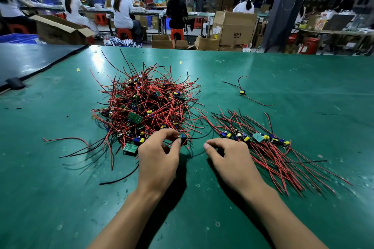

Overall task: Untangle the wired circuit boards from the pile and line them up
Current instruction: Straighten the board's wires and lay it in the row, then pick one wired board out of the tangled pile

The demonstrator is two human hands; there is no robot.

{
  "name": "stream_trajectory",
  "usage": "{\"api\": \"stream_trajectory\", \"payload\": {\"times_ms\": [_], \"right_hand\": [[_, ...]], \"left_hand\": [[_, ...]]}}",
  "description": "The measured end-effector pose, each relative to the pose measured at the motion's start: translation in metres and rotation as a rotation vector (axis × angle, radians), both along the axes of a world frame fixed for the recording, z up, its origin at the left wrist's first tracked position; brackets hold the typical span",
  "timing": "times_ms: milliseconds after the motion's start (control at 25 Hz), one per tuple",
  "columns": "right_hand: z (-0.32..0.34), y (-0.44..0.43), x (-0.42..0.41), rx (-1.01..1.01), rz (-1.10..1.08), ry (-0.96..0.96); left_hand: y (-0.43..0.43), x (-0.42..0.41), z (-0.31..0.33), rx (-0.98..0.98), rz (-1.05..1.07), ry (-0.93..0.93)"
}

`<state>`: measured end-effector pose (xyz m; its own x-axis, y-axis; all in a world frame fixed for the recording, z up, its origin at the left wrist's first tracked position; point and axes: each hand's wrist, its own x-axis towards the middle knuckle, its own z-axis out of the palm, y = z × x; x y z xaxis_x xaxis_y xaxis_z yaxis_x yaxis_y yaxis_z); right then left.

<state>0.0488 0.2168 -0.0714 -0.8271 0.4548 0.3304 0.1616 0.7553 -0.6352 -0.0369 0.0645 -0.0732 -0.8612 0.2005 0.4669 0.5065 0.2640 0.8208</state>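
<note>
L hand point(159, 157) pinches board point(183, 140) at pile's point(141, 103) near edge; R hand point(228, 159), grip unclear, beside lined-up row point(257, 137) on table point(283, 70).

Left hand point(159, 157) pinches with curled fingers; right hand point(228, 159) rests palm-down.

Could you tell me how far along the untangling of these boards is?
Done: a short row of boards lies lined up on the right. In hand: the left hand pinches one board at the near edge of the pile; the right hand rests by the row's end. Left: the big tangled pile, plus one stray board farther back.
</note>
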Motion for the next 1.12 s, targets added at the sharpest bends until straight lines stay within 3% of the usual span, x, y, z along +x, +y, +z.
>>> {"api": "stream_trajectory", "payload": {"times_ms": [200, 320, 520, 720, 920, 1120], "right_hand": [[0.008, -0.021, -0.004, -0.599, 0.115, 0.006], [0.012, -0.022, -0.003, -0.816, 0.15, 0.033], [0.013, -0.021, -0.001, -0.828, 0.163, 0.149], [0.014, -0.013, -0.003, -0.703, 0.023, 0.245], [0.023, -0.003, -0.004, -1.166, 0.01, 0.441], [0.022, -0.006, -0.005, -1.338, 0.184, 0.314]], "left_hand": [[0.004, 0.016, 0.004, 0.123, -0.062, -0.026], [0.006, 0.021, 0.003, 0.089, -0.115, 0.039], [0.004, 0.023, 0.004, -0.045, -0.151, 0.213], [0.004, 0.024, 0.002, -0.02, -0.172, 0.176], [0.008, 0.025, 0.004, 0.073, -0.161, 0.112], [0.006, 0.022, 0.009, 0.161, -0.059, 0.164]]}}
